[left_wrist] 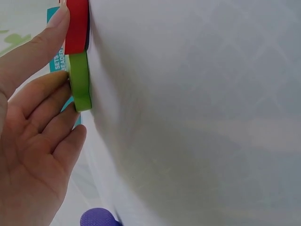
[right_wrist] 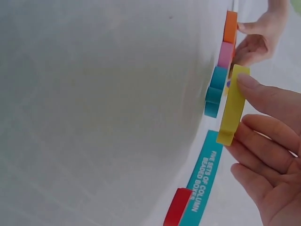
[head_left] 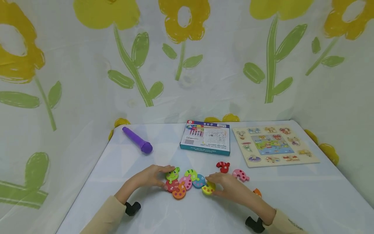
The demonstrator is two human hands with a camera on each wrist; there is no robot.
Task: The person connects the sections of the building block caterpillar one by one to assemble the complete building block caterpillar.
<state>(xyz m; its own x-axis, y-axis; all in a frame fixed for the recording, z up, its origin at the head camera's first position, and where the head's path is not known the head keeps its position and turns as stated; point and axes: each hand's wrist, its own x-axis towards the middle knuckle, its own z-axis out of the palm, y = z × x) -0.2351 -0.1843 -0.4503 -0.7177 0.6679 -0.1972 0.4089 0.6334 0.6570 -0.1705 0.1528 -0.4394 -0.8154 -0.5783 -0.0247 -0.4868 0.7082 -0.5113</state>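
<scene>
Numbered caterpillar puzzle pieces lie in a chain on the table. A green smiling head piece (head_left: 172,174) is at its left, then a red piece (head_left: 172,186), an orange piece (head_left: 179,192), a pink piece (head_left: 186,183), a green piece (head_left: 191,174) and a blue piece (head_left: 199,181). My left hand (head_left: 150,177) rests at the chain's left end, thumb on the red piece and fingertips against the head's edge. With my right hand (head_left: 229,187) I pinch a yellow dotted piece (right_wrist: 233,106) by its ends, close beside the blue one. In the right wrist view it is tilted above the chain.
Loose red (head_left: 223,167), pink (head_left: 241,175) and orange (head_left: 257,192) pieces lie around my right hand, the orange partly hidden by the forearm. Farther back are a purple toy microphone (head_left: 137,140), a flat box (head_left: 205,138) and a wooden picture puzzle board (head_left: 274,145).
</scene>
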